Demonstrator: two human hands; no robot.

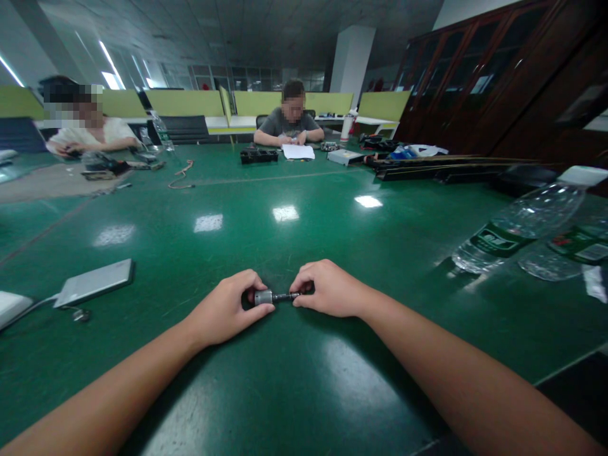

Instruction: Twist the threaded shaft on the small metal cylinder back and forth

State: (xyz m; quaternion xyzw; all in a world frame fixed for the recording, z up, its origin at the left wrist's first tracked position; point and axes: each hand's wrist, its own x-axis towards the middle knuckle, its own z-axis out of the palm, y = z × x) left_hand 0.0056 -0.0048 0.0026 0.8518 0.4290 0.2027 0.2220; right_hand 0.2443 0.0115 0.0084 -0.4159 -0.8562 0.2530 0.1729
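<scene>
A short grey metal cylinder point(263, 297) with a thin dark shaft point(281, 297) lies level just above or on the green table, in front of me. My left hand point(228, 304) is closed around the cylinder, its thumb along the near side and its fingers on the far side. At the other end, my right hand point(323, 288) pinches the tip of the shaft between thumb and fingers. The shaft's right end is partly hidden by those fingertips. I cannot make out exactly what kind of part it is.
Left of my hands lies a silver flat box point(95, 282) with a white cable. Two water bottles point(520, 221) stand on the right. Across the green table point(237, 202) sit two people, with a black tray point(259, 156), paper point(298, 151) and dark rails point(427, 166) nearby.
</scene>
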